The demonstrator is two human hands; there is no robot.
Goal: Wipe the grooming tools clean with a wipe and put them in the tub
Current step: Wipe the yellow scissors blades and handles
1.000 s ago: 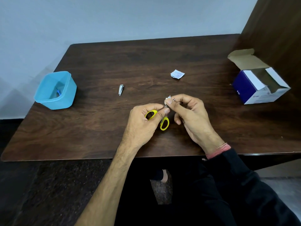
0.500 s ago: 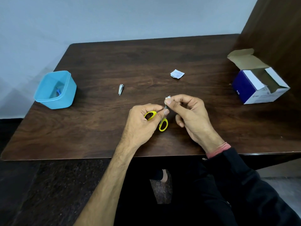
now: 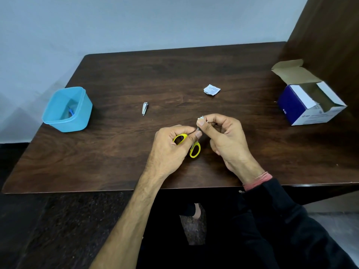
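Small scissors with yellow handles are held just above the dark wooden table, near its front edge. My left hand grips them at the handle loops. My right hand pinches a small white wipe around the blades, which are mostly hidden by my fingers. A silver nail clipper lies on the table to the left of my hands. The blue plastic tub stands at the left edge with a blue-handled tool inside.
A torn white wipe wrapper lies beyond my hands. An open blue and white cardboard box stands at the right, beside a brown wooden panel. A pale wall runs behind the table.
Both hands stay in place; my right fingers with the wipe have shifted slightly along the scissor blades.
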